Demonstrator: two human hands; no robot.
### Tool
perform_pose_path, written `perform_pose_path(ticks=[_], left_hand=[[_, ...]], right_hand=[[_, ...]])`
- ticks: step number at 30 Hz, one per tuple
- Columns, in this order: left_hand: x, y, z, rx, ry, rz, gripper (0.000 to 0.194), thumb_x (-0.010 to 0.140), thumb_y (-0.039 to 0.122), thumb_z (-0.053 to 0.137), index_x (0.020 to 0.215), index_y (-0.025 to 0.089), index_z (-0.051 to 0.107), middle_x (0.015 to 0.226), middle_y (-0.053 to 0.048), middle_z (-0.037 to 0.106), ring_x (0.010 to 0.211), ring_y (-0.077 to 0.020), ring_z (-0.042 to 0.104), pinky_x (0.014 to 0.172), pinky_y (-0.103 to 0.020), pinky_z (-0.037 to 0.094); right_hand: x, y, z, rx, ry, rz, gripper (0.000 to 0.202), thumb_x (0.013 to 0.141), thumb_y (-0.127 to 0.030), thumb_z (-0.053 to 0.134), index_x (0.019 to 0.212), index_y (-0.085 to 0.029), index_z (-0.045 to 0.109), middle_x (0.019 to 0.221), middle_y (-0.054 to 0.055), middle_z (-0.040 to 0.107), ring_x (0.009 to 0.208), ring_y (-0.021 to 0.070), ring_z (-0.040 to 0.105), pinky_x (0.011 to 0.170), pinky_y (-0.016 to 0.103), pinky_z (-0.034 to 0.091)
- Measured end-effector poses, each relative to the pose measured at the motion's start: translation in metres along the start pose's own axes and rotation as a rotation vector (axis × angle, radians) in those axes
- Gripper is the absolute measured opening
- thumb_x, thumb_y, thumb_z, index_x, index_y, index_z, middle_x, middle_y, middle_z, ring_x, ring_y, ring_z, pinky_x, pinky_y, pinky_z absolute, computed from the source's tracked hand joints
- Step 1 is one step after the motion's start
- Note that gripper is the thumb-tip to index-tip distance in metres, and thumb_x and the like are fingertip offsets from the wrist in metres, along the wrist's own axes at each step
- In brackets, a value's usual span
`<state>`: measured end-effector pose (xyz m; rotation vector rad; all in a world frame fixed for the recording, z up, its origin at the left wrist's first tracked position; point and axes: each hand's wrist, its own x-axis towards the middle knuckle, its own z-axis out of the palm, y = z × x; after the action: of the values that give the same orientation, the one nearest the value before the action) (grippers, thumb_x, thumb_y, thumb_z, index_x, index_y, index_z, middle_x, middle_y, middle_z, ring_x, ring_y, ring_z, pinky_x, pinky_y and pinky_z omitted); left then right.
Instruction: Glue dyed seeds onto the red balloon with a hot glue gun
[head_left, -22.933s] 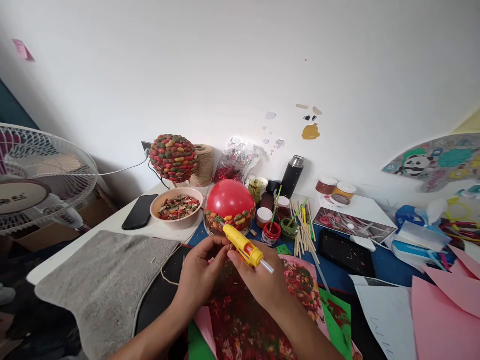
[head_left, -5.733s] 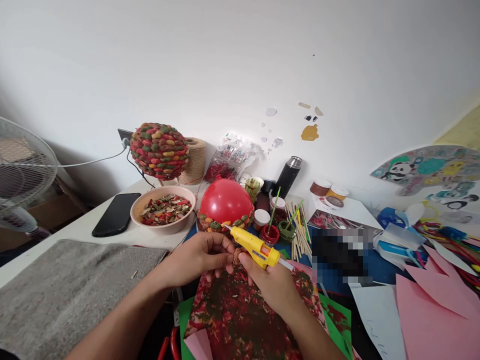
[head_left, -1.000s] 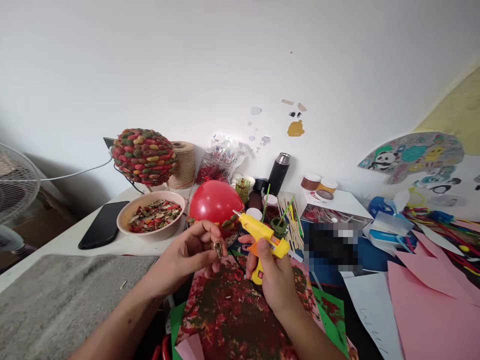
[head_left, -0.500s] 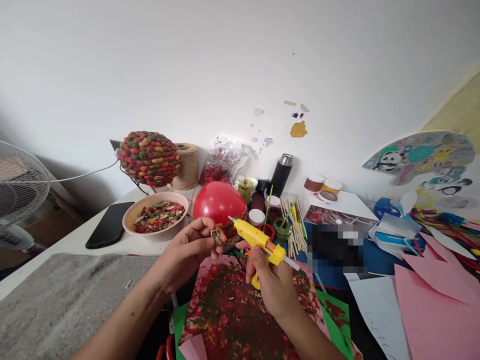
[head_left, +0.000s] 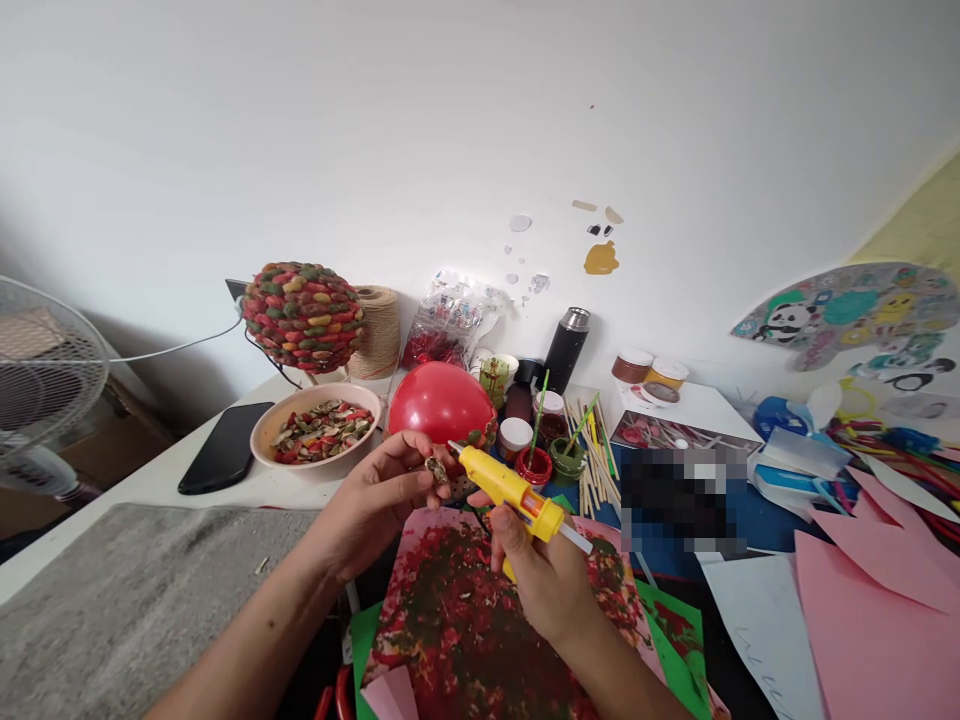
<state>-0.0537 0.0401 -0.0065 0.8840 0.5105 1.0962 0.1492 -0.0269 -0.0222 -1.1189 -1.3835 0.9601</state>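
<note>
Between the thumb and fingertips of my left hand (head_left: 394,485) is a small brownish pistachio shell (head_left: 436,469). My right hand (head_left: 544,565) is wrapped round a yellow hot glue gun (head_left: 506,485), with a white glue stick (head_left: 576,537) poking out of its back end. The gun's metal nozzle points left, close to the shell; I cannot tell whether they touch. Just behind both hands sits a red balloon (head_left: 441,403) with coloured shells round its lower part. To the left, a pale pink bowl (head_left: 259,445) holds many painted shells.
A shell-covered ball (head_left: 304,315) stands behind the bowl, beside a twine spool (head_left: 376,330). A black phone (head_left: 225,450) lies at left. Paint jars (head_left: 568,462), wooden sticks (head_left: 596,470) and a black flask (head_left: 566,350) stand behind my right hand. Paint-stained paper (head_left: 480,620) lies beneath my hands.
The glue gun's nozzle has come slightly left and down, nearer the shell in my left hand. The whole view has shifted a little.
</note>
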Motion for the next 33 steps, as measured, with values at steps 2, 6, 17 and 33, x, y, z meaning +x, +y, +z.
perform_pose_path(ticks=[2, 6, 17, 33], left_hand=[[0.0002, -0.0004, -0.0001, 0.02, 0.033, 0.014, 0.029, 0.077, 0.02, 0.097, 0.098, 0.018, 0.077, 0.095, -0.004, 0.078, 0.073, -0.0143, 0.074, 0.065, -0.021, 0.06], [0.0007, -0.0016, -0.0017, 0.077, 0.09, 0.093, 0.032, 0.076, 0.026, 0.098, 0.099, 0.017, 0.076, 0.082, -0.003, 0.076, 0.068, -0.0147, 0.072, 0.061, -0.022, 0.058], [0.0009, -0.002, -0.0001, 0.19, 0.192, 0.277, 0.038, 0.077, 0.032, 0.098, 0.101, 0.019, 0.072, 0.08, 0.0, 0.074, 0.063, -0.0144, 0.071, 0.061, -0.024, 0.059], [-0.0021, -0.0066, -0.0064, 0.319, 0.2, 0.307, 0.03, 0.084, 0.036, 0.093, 0.101, 0.022, 0.072, 0.092, -0.002, 0.071, 0.08, -0.0183, 0.071, 0.074, -0.029, 0.063]], right_hand=[[0.0002, -0.0006, -0.0002, -0.007, -0.001, -0.006, 0.066, 0.1, -0.08, 0.059, 0.096, -0.018, 0.082, 0.059, -0.001, 0.057, 0.054, 0.0165, 0.052, 0.054, 0.029, 0.043], [0.0009, 0.0, -0.0008, -0.022, -0.007, -0.021, 0.065, 0.1, -0.08, 0.059, 0.081, -0.02, 0.076, 0.058, 0.0, 0.055, 0.054, 0.0165, 0.052, 0.054, 0.029, 0.042], [-0.0003, 0.0033, -0.0014, -0.04, -0.042, -0.086, 0.06, 0.103, -0.075, 0.059, 0.077, -0.022, 0.07, 0.059, 0.0, 0.056, 0.053, 0.0169, 0.052, 0.051, 0.029, 0.042], [-0.001, 0.0053, -0.0013, -0.072, -0.009, -0.088, 0.061, 0.103, -0.076, 0.058, 0.075, -0.023, 0.071, 0.057, 0.001, 0.057, 0.053, 0.0185, 0.054, 0.051, 0.03, 0.042]])
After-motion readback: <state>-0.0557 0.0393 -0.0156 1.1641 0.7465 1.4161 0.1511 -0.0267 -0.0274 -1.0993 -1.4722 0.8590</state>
